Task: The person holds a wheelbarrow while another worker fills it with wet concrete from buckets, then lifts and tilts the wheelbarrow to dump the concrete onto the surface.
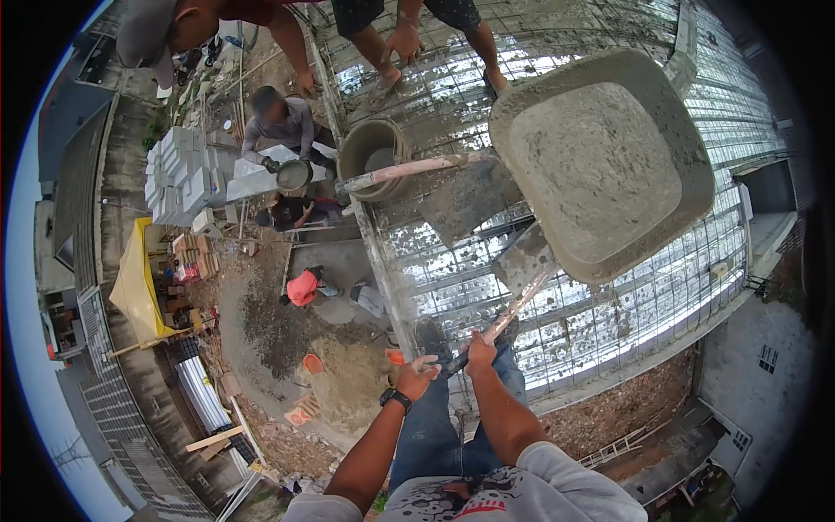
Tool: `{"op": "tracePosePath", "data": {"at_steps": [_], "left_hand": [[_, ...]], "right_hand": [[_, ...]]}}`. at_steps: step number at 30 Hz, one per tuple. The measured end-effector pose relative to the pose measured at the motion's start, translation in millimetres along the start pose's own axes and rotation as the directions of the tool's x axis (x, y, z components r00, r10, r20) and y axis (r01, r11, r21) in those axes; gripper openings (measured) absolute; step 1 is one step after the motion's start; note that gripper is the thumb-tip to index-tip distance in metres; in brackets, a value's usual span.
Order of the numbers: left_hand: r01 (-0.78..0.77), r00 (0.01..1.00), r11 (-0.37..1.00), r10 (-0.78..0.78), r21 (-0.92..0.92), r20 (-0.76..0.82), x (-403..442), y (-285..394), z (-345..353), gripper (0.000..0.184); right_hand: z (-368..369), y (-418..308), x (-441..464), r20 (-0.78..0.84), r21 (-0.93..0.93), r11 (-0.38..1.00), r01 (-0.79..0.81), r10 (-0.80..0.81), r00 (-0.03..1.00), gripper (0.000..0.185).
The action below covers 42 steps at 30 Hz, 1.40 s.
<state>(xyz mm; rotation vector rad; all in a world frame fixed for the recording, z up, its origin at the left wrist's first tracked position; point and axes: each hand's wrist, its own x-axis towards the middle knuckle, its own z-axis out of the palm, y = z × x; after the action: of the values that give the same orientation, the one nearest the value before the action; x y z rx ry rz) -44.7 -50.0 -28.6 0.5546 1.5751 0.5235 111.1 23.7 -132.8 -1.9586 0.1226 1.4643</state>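
A wheelbarrow (696,165) full of wet concrete (600,165) stands at the upper right, on the rebar mesh. Its near handle (522,304) slopes down toward me and ends in a dark grip. My right hand (481,355) is wrapped round this handle, just above the grip. At the grip's end, my left hand (420,376) has its fingers curled closed against it; part of that contact is hidden. The wheelbarrow's far handle (426,168) is free of my hands and passes over a mortar-stained bucket (350,150).
Rebar mesh (574,326) over shiny sheeting spreads underfoot, bordered on the left by a formwork edge (383,270) with a drop beyond. A co-worker's bare legs (483,52) are beside the wheelbarrow. Below, another person (283,126) holds a bucket (294,177) near stacked blocks (183,178).
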Motion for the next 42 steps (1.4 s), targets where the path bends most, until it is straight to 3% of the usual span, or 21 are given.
{"op": "tracePosePath", "data": {"at_steps": [2,3,6,7,10,13,16,18,20,22,24,27,30,31,34,35,36,37,42], "left_hand": [[-0.008,0.997,0.993,-0.002,0.117,0.078,19.2,-2.4,-9.2,0.045],[-0.042,0.993,0.993,0.030,0.107,0.110,26.8,-4.4,-17.0,0.048],[-0.039,0.993,0.985,0.020,0.170,0.117,35.1,16.9,-54.6,0.048],[-0.087,0.989,0.990,0.072,0.112,0.128,45.2,8.4,-69.3,0.046],[0.020,0.995,0.978,-0.040,0.210,0.089,61.9,5.0,-114.2,0.049],[-0.064,0.997,0.889,0.039,0.454,0.064,73.1,24.2,-150.2,0.063],[-0.186,0.975,0.805,0.224,0.563,0.001,101.3,45.3,-176.0,0.079],[-0.236,0.947,0.708,0.321,0.666,-0.006,115.5,86.2,-185.1,0.087],[-0.343,0.822,0.488,0.570,0.803,0.005,159.6,99.2,-203.1,0.088],[-0.335,0.742,0.335,0.669,0.881,0.028,179.2,154.9,-207.4,0.087],[-0.229,0.645,0.144,0.763,0.963,0.039,199.9,197.0,-211.2,0.086],[-0.088,0.725,0.128,0.688,0.988,-0.025,215.5,246.4,-205.0,0.084],[-0.010,0.622,0.052,0.783,0.999,-0.035,234.7,235.7,-198.5,0.082],[0.007,0.603,0.049,0.797,0.999,-0.044,238.5,231.9,-197.7,0.082],[0.007,0.585,0.015,0.811,1.000,-0.017,242.9,229.0,-201.4,0.079],[0.085,0.566,-0.013,0.824,0.996,-0.037,237.6,233.5,-197.6,0.075],[0.075,0.539,-0.018,0.842,0.997,-0.025,247.6,230.8,-204.8,0.074],[-0.034,0.621,0.039,0.784,0.999,-0.009,243.2,238.4,-204.7,0.074],[-0.130,0.716,0.116,0.698,0.985,0.012,246.6,237.0,-202.0,0.091]], "right_hand": [[0.0,16.8,5.1,-0.103,0.070,0.991,0.112,-0.104,0.989,0.036],[6.6,8.2,-5.3,-0.223,-0.031,0.996,0.080,-0.085,0.971,0.037],[8.1,33.0,21.0,-0.298,-0.215,0.937,0.277,-0.333,0.895,0.034],[6.1,35.5,21.6,-0.274,-0.135,0.948,0.288,-0.315,0.909,0.035],[2.3,52.8,47.0,-0.374,-0.371,0.873,0.317,-0.453,0.809,0.032],[-3.7,60.0,58.3,-0.286,-0.260,0.890,0.375,-0.442,0.850,0.030],[-2.5,58.8,59.6,-0.274,-0.190,0.884,0.427,-0.465,0.842,0.029],[-1.0,62.4,59.8,-0.283,-0.282,0.826,0.488,-0.558,0.780,0.029],[-7.9,73.9,77.0,-0.280,-0.397,0.768,0.503,-0.623,0.730,0.030],[-11.5,74.6,80.5,-0.217,-0.295,0.826,0.481,-0.548,0.808,0.031],[-13.3,72.3,77.0,-0.177,-0.206,0.863,0.461,-0.497,0.850,0.032],[-12.5,62.3,65.5,-0.187,-0.254,0.894,0.370,-0.421,0.888,0.049],[-5.8,47.5,41.5,-0.185,-0.241,0.910,0.338,-0.385,0.904,0.052],[-4.0,43.2,34.6,-0.159,-0.210,0.894,0.395,-0.430,0.889,0.049],[3.0,20.2,-1.4,-0.231,-0.343,0.848,0.403,-0.493,0.839,0.036],[5.4,16.3,-9.7,-0.257,-0.386,0.817,0.428,-0.541,0.801,0.036],[6.7,13.1,-13.9,-0.280,-0.429,0.785,0.447,-0.586,0.761,0.037],[6.4,11.0,-16.3,-0.279,-0.402,0.803,0.440,-0.565,0.776,0.037],[3.5,7.6,-17.0,-0.240,-0.324,0.816,0.478,-0.560,0.793,0.034]]}}
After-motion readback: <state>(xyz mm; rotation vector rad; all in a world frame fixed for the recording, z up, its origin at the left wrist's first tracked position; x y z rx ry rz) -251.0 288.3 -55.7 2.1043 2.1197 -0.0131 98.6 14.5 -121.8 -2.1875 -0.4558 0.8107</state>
